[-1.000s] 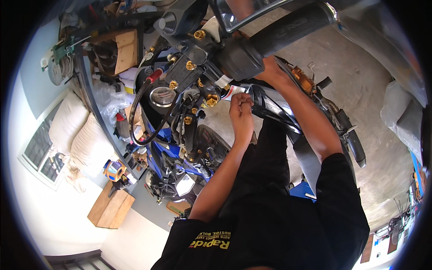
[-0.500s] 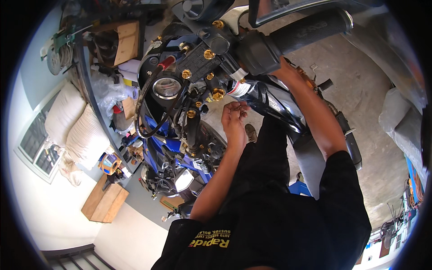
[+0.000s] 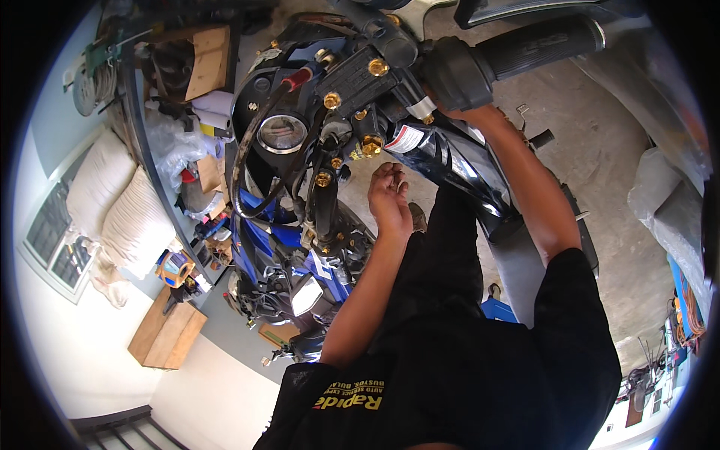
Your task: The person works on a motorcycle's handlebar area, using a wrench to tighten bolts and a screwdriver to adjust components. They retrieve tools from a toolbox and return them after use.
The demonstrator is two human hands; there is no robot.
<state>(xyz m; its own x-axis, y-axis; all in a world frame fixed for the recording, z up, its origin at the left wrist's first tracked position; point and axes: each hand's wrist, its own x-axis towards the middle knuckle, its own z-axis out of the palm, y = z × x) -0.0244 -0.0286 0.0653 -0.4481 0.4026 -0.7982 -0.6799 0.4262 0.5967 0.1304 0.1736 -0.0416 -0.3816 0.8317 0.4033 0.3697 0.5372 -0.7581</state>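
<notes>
My left hand [image 3: 389, 199] is raised palm up just below the handlebar clamp area, its fingers curled in. Whether something small lies between the fingers cannot be made out. Above it sits a gold bolt [image 3: 371, 145] on the motorcycle's front end. My right hand [image 3: 477, 115] reaches up beside the black tank [image 3: 459, 166] and under the switch housing [image 3: 454, 73]; its fingers are hidden there. The ribbed black handlebar grip [image 3: 541, 49] extends to the upper right. A black reservoir block [image 3: 358, 77] with gold bolts and a red-sleeved hose [image 3: 298, 78] is left of the housing.
A round gauge [image 3: 282, 133] sits left of the handlebar. A second, blue motorcycle [image 3: 319, 274] stands close on the left. Shelving with boxes and plastic bags [image 3: 174, 142] lines the left wall. Grey plastic sheeting [image 3: 667, 199] hangs at the right over the concrete floor [image 3: 600, 161].
The handlebar and its parts have shifted a little up and right in the view. My left hand has turned slightly, its fingers loosely curled; my right hand stays behind the switch housing.
</notes>
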